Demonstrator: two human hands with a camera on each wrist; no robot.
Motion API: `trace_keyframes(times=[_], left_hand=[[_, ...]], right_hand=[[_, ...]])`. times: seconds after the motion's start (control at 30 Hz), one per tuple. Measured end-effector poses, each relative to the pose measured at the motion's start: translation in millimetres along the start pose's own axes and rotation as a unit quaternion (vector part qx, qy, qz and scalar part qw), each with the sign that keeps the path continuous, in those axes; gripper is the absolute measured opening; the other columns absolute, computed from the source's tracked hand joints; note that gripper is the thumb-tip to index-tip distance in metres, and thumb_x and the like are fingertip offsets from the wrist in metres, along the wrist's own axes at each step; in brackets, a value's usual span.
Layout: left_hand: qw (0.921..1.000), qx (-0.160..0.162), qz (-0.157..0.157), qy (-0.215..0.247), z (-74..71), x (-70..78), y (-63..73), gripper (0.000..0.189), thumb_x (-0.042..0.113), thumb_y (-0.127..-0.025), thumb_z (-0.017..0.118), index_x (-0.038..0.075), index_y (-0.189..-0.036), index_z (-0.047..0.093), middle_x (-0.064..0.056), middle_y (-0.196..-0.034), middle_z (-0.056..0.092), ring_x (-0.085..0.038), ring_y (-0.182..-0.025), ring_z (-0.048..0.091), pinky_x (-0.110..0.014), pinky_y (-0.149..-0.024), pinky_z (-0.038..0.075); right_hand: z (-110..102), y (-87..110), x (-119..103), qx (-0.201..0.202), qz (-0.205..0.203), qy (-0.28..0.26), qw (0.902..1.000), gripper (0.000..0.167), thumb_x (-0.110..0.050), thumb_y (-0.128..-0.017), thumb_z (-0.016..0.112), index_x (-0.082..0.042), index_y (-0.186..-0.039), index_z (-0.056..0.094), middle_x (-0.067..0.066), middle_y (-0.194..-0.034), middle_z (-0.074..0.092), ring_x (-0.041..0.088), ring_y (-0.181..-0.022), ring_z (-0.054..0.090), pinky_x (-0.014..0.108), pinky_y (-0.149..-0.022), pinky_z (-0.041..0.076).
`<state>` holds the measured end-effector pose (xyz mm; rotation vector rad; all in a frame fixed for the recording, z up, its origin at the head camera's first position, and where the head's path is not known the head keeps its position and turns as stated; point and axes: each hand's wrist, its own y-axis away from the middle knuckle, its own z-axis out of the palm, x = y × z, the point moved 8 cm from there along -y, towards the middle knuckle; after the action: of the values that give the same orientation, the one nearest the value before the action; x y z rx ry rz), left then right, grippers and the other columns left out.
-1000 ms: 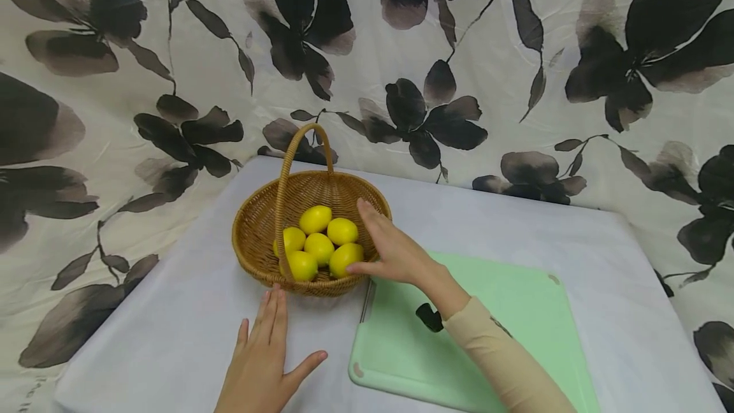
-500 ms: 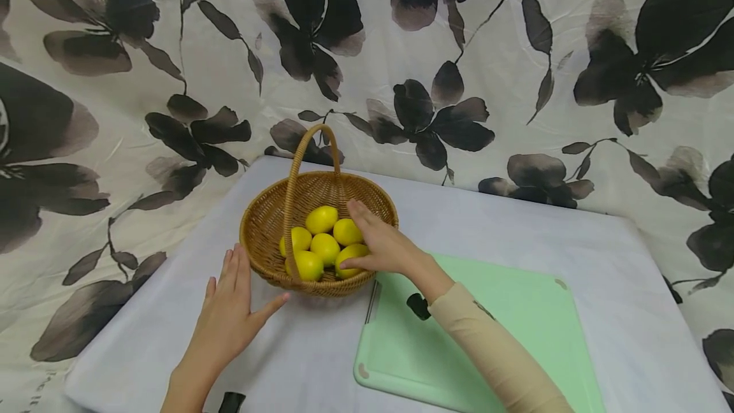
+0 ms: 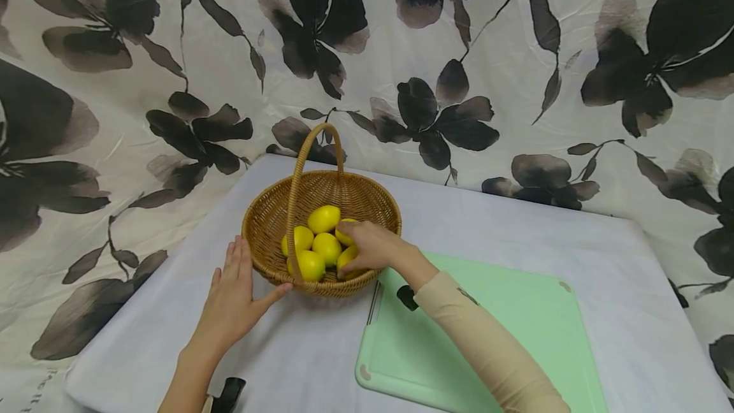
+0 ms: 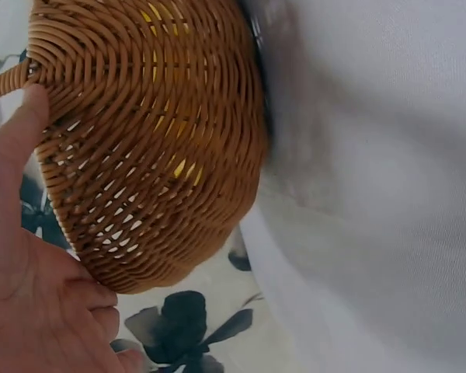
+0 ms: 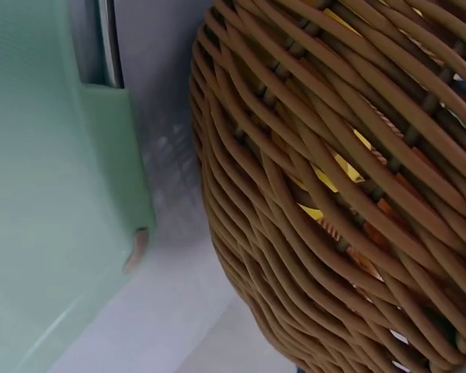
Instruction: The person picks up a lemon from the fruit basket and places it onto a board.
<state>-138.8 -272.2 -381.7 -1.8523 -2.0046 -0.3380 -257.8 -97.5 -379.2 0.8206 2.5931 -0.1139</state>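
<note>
An oval wicker basket [image 3: 266, 250] with a tall arched handle stands on the white cloth, holding several yellow lemons [image 3: 323, 219]. My left hand [image 3: 228, 301] rests its straight fingers along the basket's left side, the thumb by the front foot of the handle. In the left wrist view the thumb [image 4: 23, 124] touches the rim beside the handle. Inside the basket's right half, my right hand [image 3: 375, 246] curls over a lemon [image 3: 348, 260], thumb on its near left side; the fingertips are partly hidden among the fruit. Only the basket's weave [image 5: 311, 194] fills most of the right wrist view.
A pale green cutting board [image 3: 516, 317] lies right of the basket, its left edge close to the wicker. Behind the table hangs a floral fabric [image 3: 367, 50]. White cloth [image 3: 309, 362] covers the tabletop.
My left hand has moved up from the front to the basket's left side. My right hand has lowered into the basket, its spread fingers drawing in around a lemon.
</note>
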Motion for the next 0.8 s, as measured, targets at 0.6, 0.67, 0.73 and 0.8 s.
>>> trace_keyframes(times=[0.6, 0.67, 0.73, 0.8], left_hand=[[0.9971, -0.007, -0.020, 0.073, 9.2, -3.3, 3.9, 0.117, 0.059, -0.086, 0.062, 0.000, -0.150, -0.017, -0.019, -0.157, -0.020, -0.042, -0.147, -0.010, -0.069, -0.112, 0.011], [0.9959, -0.007, -0.019, 0.088, 11.3, -3.7, 3.2, 0.116, 0.058, -0.086, 0.062, 0.002, -0.150, -0.018, -0.016, -0.157, -0.022, -0.041, -0.147, -0.011, -0.067, -0.113, 0.010], [0.9940, -0.009, -0.019, 0.108, 13.5, -3.9, 2.1, 0.116, 0.056, -0.086, 0.062, 0.005, -0.149, -0.021, -0.012, -0.157, -0.025, -0.039, -0.147, -0.014, -0.066, -0.114, 0.008], [0.9921, -0.010, -0.018, 0.124, 15.0, -3.7, 1.0, 0.116, 0.055, -0.087, 0.063, 0.007, -0.149, -0.023, -0.010, -0.156, -0.027, -0.038, -0.147, -0.015, -0.065, -0.115, 0.006]], right_hand=[[21, -5.1, -4, -0.104, 0.041, 0.040, 0.9930, 0.041, -0.012, -0.082, 0.076, -0.013, -0.122, 0.068, 0.000, -0.114, 0.070, 0.009, -0.093, 0.060, 0.023, -0.087, 0.052], [22, -5.4, -2, -0.105, 0.045, 0.046, 0.9924, 0.039, -0.007, -0.083, 0.073, -0.013, -0.121, 0.069, 0.000, -0.112, 0.070, 0.009, -0.089, 0.058, 0.022, -0.084, 0.051], [22, -5.8, 0, -0.106, 0.048, 0.054, 0.9918, 0.039, -0.002, -0.084, 0.069, -0.013, -0.121, 0.068, 0.000, -0.112, 0.070, 0.009, -0.087, 0.057, 0.021, -0.082, 0.051], [23, -6.2, 2, -0.107, 0.050, 0.062, 0.9910, 0.039, -0.001, -0.084, 0.067, -0.013, -0.121, 0.068, 0.000, -0.110, 0.069, 0.008, -0.085, 0.055, 0.020, -0.081, 0.050]])
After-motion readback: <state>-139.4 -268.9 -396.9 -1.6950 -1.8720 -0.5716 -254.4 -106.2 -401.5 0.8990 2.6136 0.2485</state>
